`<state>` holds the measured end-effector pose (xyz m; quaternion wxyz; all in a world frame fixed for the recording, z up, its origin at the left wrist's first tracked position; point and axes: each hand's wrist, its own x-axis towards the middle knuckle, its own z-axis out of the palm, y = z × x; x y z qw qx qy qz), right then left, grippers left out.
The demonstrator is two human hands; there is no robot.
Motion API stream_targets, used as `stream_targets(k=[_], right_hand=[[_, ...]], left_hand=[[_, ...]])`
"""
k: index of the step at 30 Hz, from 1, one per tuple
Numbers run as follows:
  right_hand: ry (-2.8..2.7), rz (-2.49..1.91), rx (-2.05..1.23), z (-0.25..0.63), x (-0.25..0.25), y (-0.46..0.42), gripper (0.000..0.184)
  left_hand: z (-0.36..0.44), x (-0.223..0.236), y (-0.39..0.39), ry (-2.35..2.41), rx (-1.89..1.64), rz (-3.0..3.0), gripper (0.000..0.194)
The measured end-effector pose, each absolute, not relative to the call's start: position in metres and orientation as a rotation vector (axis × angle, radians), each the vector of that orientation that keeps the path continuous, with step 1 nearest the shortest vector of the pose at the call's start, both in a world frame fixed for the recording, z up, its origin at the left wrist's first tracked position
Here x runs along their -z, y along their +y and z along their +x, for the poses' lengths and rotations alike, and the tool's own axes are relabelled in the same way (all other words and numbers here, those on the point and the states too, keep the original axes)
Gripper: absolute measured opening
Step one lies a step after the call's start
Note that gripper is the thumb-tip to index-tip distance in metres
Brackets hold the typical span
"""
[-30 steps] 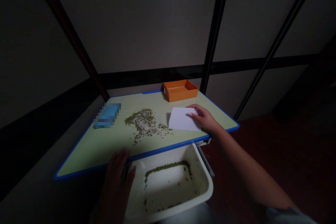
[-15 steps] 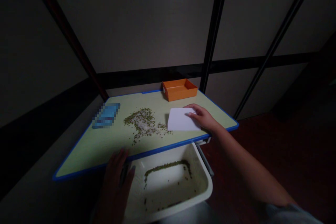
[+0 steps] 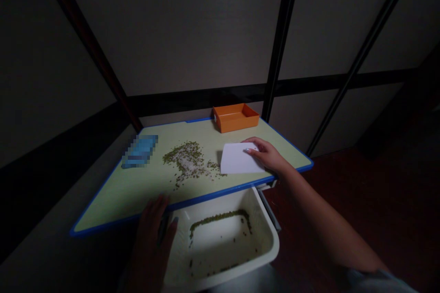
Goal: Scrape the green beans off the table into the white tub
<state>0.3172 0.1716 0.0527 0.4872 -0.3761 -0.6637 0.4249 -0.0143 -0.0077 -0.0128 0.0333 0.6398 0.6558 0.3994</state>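
Bin [image 3: 271, 245] holds green bits [image 3: 220, 216] (mainly far edge); right hand [image 3: 268, 154], card [image 3: 235, 158] in grip; left hand [image 3: 150, 236], grip unclear.

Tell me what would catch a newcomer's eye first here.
The orange tray stands out first, near the far edge of the table. Next comes the white card in the right hand, beside scattered greenish granules. Below the near edge, a pale tub holds more greenish bits.

White card [image 3: 236, 159], seemingly green-white grains [image 3: 186, 158]
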Motion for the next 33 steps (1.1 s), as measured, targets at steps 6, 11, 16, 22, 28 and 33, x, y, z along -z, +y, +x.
stream_targets(k=[6,11,16,22,28,33], right_hand=[[-1.634,-0.902,-1.010,0.3175,-0.0525,0.1708,0.034],[-1.650,-0.937,-0.989,0.3165,-0.0536,0.1689,0.036],[-1.646,-0.942,-0.978,0.3175,-0.0537,0.1681,0.036],[-1.655,-0.948,-1.018,0.3187,-0.0537,0.1676,0.037],[-1.652,-0.929,-1.052,0.3180,-0.0540,0.1663,0.036],[-1.646,-0.921,-1.086,0.3161,-0.0558,0.1643,0.035]], left_hand=[[-0.0134,0.0146,-0.0052,2.032,-1.247,1.982,0.049],[-0.0114,0.0129,-0.0073,2.039,-1.223,1.934,0.049],[-0.0109,0.0113,-0.0074,2.028,-1.232,1.930,0.048],[-0.0135,0.0145,-0.0057,2.038,-1.243,1.979,0.048],[-0.0119,0.0139,-0.0070,2.016,-1.232,1.956,0.048],[-0.0088,0.0085,-0.0114,2.011,-1.224,1.903,0.050]])
